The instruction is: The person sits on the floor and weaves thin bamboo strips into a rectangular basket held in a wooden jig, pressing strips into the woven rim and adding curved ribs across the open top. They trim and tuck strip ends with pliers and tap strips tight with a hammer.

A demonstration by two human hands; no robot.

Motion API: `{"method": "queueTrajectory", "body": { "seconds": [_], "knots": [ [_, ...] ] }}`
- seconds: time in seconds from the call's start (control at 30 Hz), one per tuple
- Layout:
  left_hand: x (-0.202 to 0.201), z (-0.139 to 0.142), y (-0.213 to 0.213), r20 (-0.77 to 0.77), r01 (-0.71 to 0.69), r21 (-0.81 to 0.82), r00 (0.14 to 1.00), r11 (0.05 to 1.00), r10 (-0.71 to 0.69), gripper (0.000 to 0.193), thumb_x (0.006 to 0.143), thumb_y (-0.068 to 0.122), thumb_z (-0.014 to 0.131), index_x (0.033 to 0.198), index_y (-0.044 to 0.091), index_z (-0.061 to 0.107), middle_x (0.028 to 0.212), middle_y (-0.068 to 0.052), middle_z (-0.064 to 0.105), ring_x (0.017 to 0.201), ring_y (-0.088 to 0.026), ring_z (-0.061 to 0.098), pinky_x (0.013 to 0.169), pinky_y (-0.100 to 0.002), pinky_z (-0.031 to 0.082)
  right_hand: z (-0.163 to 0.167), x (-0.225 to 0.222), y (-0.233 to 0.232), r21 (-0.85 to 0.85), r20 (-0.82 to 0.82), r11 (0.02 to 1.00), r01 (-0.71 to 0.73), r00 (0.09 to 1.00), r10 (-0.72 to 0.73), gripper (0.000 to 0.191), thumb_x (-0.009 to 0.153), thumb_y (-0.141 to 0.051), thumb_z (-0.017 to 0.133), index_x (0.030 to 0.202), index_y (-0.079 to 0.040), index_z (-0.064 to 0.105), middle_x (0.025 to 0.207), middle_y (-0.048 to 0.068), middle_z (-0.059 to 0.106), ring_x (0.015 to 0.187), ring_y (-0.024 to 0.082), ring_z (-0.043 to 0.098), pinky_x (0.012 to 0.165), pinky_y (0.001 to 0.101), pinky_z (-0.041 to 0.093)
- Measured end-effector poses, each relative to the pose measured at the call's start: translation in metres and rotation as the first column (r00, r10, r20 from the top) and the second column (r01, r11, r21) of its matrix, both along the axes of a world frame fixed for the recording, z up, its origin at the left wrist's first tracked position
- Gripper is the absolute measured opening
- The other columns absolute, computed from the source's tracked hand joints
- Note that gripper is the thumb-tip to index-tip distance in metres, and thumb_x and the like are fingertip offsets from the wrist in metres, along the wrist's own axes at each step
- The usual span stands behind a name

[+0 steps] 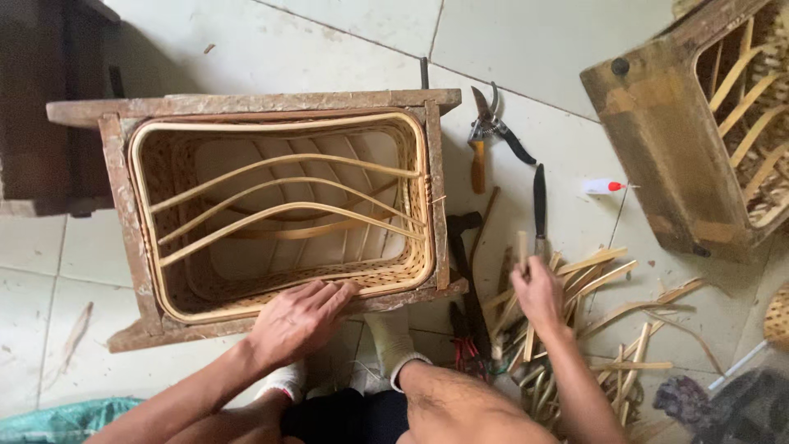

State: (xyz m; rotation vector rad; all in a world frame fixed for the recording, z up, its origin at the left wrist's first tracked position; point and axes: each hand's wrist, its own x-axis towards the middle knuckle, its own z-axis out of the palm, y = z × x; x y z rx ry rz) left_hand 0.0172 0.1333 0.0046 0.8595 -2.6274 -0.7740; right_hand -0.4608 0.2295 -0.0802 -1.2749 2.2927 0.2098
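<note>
A woven bamboo basket [415, 247] sits inside a worn wooden frame mould [246, 103] on the tiled floor. Three curved bamboo strips [288, 185] arch across its open top. My left hand [297, 319] rests flat on the near rim of the basket and the frame, fingers spread, gripping nothing. My right hand [538, 289] is to the right of the frame, closed on a short bamboo stick [521, 249] held upright over a pile of bamboo offcuts [592, 329].
Pruning shears [493, 127], a knife [539, 205], a small glue bottle with red cap [604, 187] and dark tools [464, 271] lie right of the frame. A second wooden mould with a basket [682, 140] stands at top right. Dark furniture [41, 107] stands at the left.
</note>
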Motion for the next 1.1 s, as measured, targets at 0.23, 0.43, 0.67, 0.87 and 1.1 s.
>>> {"method": "queueTrajectory", "body": {
  "seconds": [0.23, 0.43, 0.67, 0.87, 1.1],
  "knots": [
    [-0.001, 0.002, 0.005, 0.056, 0.015, 0.052, 0.998, 0.999, -0.018, 0.07, 0.072, 0.016, 0.07, 0.137, -0.002, 0.053, 0.1, -0.01, 0.068, 0.092, -0.027, 0.066, 0.077, -0.036, 0.057, 0.106, 0.011, -0.045, -0.785, 0.243, 0.615, 0.077, 0.951, 0.192, 0.013, 0.116, -0.01, 0.05, 0.119, 0.001, 0.056, 0.092, 0.011, 0.07, 0.076, 0.013, 0.072, 0.056, 0.0245, 0.058],
    [-0.001, -0.001, 0.003, 0.025, 0.013, -0.011, 1.0, 1.0, -0.012, 0.066, 0.076, 0.017, 0.071, 0.137, -0.004, 0.052, 0.106, -0.011, 0.069, 0.092, -0.026, 0.065, 0.075, -0.034, 0.057, 0.142, 0.115, -0.129, -0.655, 0.712, 0.605, 0.453, 0.639, 0.291, 0.017, 0.117, -0.007, 0.047, 0.117, 0.001, 0.063, 0.074, 0.001, 0.057, 0.051, 0.004, 0.047, 0.038, 0.0191, 0.041],
    [0.001, -0.003, -0.002, -0.016, -0.004, -0.021, 1.0, 1.0, 0.004, 0.063, 0.075, 0.01, 0.066, 0.136, -0.003, 0.055, 0.107, -0.009, 0.069, 0.093, -0.023, 0.068, 0.08, -0.034, 0.057, 0.101, 0.23, -0.208, -0.692, 0.705, 0.571, 0.442, 0.583, 0.403, 0.038, 0.116, -0.015, 0.053, 0.154, -0.014, 0.053, 0.077, -0.008, 0.05, 0.058, 0.001, 0.039, 0.047, 0.0198, 0.035],
    [0.002, -0.001, -0.007, 0.002, 0.014, 0.024, 1.0, 1.0, -0.014, 0.063, 0.078, 0.012, 0.066, 0.138, -0.004, 0.054, 0.103, -0.009, 0.068, 0.095, -0.023, 0.068, 0.079, -0.033, 0.057, 0.074, 0.239, -0.198, -0.587, 0.789, 0.606, 0.536, 0.545, 0.283, 0.038, 0.116, -0.018, 0.052, 0.154, -0.013, 0.054, 0.073, -0.012, 0.044, 0.058, 0.0, 0.036, 0.048, 0.0193, 0.03],
    [0.0, 0.001, -0.005, 0.035, 0.025, 0.097, 0.999, 0.995, -0.028, 0.058, 0.083, 0.013, 0.067, 0.137, -0.001, 0.054, 0.1, -0.008, 0.068, 0.094, -0.024, 0.068, 0.08, -0.036, 0.058, 0.073, 0.239, -0.203, -0.665, 0.662, 0.652, 0.365, 0.691, 0.288, 0.038, 0.11, -0.016, 0.055, 0.148, -0.011, 0.056, 0.079, -0.006, 0.065, 0.055, 0.0, 0.042, 0.045, 0.0193, 0.036]
  ]
}}
